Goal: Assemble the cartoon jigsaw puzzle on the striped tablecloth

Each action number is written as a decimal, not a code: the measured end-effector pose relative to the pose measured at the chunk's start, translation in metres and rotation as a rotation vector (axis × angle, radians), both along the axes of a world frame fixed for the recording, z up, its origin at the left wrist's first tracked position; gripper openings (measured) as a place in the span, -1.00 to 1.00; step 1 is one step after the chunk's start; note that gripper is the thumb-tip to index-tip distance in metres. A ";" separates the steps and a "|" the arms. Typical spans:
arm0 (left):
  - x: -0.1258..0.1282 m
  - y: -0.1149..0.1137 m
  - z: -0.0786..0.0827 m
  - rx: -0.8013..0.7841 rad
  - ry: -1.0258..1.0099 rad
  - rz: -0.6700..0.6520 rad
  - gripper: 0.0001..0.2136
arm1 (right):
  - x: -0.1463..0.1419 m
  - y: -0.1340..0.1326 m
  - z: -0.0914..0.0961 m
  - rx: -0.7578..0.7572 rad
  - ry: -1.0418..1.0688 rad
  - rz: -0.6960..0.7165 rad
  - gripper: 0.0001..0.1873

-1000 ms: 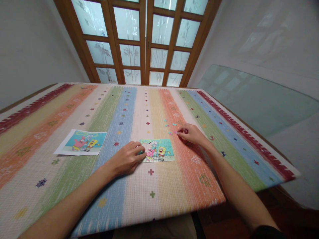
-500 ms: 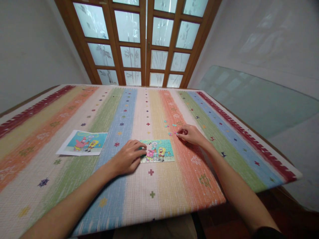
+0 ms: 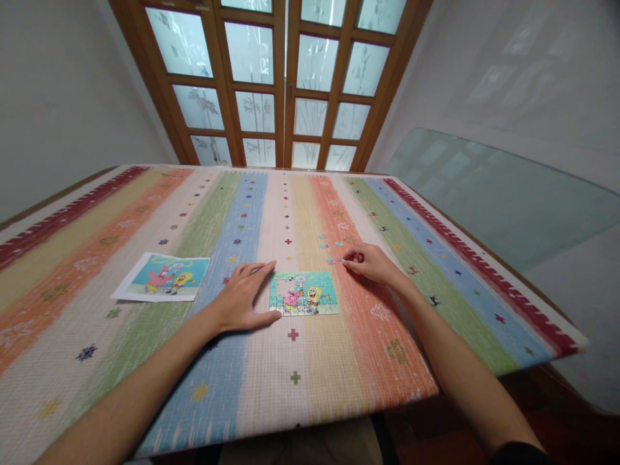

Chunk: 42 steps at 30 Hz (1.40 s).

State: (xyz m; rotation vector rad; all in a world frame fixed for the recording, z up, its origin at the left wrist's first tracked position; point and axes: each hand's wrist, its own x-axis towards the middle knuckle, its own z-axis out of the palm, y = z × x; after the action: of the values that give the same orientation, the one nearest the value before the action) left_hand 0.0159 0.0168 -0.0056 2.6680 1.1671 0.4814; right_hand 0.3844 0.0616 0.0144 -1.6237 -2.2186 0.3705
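Note:
A small jigsaw puzzle [image 3: 314,296] with cartoon figures on a turquoise ground lies flat on the table; a gap in its left part shows the cloth beneath. My left hand [image 3: 239,300] rests at the puzzle's left edge, open, thumb and fingers spread, the thumb tip by the lower left corner. To the right, on the orange stripe, my right hand [image 3: 369,263] pinches a puzzle piece, mostly hidden by the fingertips. Several loose puzzle pieces [image 3: 332,261] lie just left of that hand and beyond it.
A printed picture sheet [image 3: 167,278] with the same cartoon figures lies left of my left hand. A striped tablecloth [image 3: 310,368] covers the table, its front edge close to me. Wooden doors with glass panes [image 3: 285,84] stand behind the table, walls on both sides.
My left hand has drawn back left off the puzzle and its fingers have spread, uncovering the puzzle's left part and gap. My right hand has hardly moved.

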 end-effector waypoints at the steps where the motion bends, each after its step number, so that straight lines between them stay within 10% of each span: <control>1: 0.000 0.000 0.001 0.002 -0.001 0.000 -0.13 | 0.000 0.000 0.000 0.002 -0.001 0.003 -0.87; 22: -0.002 0.002 0.003 0.061 -0.035 -0.042 -0.14 | -0.014 -0.008 0.001 -0.159 0.346 0.015 -0.84; 42: 0.001 0.000 0.006 0.054 -0.006 -0.054 -0.14 | -0.119 -0.016 0.014 -0.179 0.146 0.588 -0.78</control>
State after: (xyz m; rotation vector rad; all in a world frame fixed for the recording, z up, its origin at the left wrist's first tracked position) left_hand 0.0172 0.0167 0.0003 2.7336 1.0923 0.5180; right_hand 0.2655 0.0454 0.0285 -0.9417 -2.5661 0.8325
